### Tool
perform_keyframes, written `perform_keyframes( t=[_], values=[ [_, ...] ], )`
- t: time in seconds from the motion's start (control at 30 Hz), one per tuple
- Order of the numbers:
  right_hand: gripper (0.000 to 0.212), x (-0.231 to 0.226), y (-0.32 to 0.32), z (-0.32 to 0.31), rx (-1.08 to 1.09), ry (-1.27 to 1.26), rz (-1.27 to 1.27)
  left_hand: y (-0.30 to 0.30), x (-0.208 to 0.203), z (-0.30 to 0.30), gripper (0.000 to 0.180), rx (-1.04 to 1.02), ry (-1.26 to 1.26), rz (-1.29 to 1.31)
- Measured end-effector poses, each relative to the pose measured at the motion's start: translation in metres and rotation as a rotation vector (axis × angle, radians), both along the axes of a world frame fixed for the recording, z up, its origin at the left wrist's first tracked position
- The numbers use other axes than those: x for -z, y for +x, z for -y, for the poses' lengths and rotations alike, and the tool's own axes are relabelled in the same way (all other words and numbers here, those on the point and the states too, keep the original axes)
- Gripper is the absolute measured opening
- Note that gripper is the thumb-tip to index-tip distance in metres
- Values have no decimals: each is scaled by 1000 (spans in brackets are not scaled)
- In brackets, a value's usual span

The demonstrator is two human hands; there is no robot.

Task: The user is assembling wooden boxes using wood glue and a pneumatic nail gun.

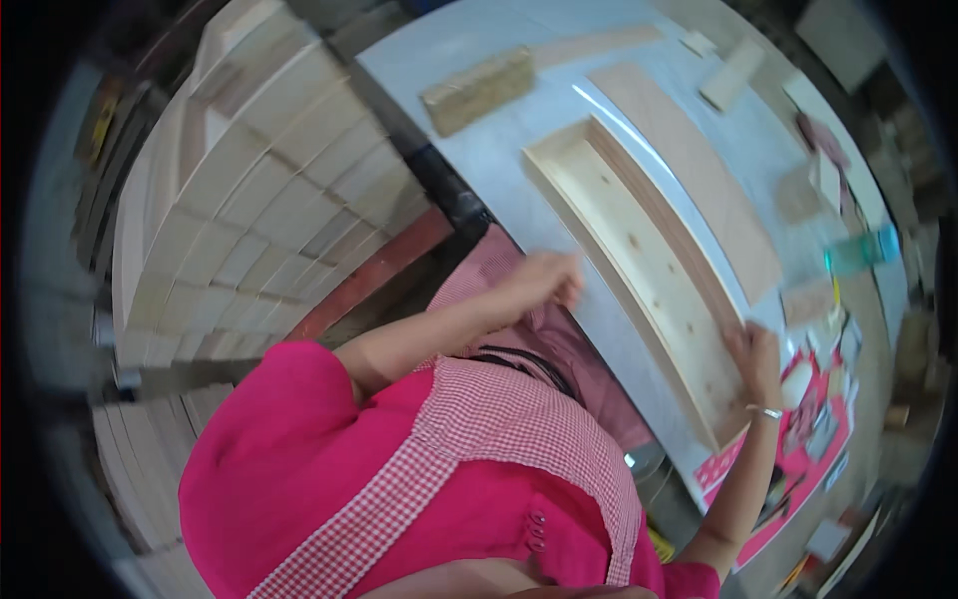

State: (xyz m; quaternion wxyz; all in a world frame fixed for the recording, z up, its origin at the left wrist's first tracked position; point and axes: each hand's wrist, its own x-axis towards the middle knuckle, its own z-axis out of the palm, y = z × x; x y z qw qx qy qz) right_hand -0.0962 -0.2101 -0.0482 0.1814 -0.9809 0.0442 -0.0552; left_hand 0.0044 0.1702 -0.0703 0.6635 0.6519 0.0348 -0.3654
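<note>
A long, shallow wooden box [639, 250] with an open top lies slantwise on the pale table. Its light bottom panel has several dark knots. At its right end my right hand [755, 354] has its fingers closed over the far side wall. My left hand [547, 280] hangs by the table's near edge, apart from the box. Its fingers are curled in and slightly blurred; whether anything is inside them is hidden. Beyond the box a long, flat wooden board [689, 175] lies on the table.
A yellowish block [479, 90] sits toward the table's far left. A tall stack of wooden boxes [269, 200] stands at my left. On the right are a green transparent bottle [860, 250] and a pink cloth [818, 429] with small items. More boards [150, 454] are stacked lower left.
</note>
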Motion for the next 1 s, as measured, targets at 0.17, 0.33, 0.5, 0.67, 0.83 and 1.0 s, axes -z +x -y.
perform_keyframes(
  t=[0.17,0.33,0.5,0.67,0.83,1.0],
  values=[
    [33,-5,7,-9,-39,-10,36,-29,35,25,46,391,-72,351],
    [38,-71,41,-88,21,271,259,-49,-44,37,86,71,-58,437],
    [33,-153,95,-217,-144,529,498,-38,-108,9,111,-551,23,1114],
    [30,-215,115,-313,-652,573,518,-1,-185,-139,101,-936,-202,1289],
    [36,-201,118,-312,-711,764,536,-41,-296,-307,65,-958,-178,1199],
    [37,-145,138,-264,-569,793,392,-3,-312,-409,49,-1154,-121,1049]
  ],
)
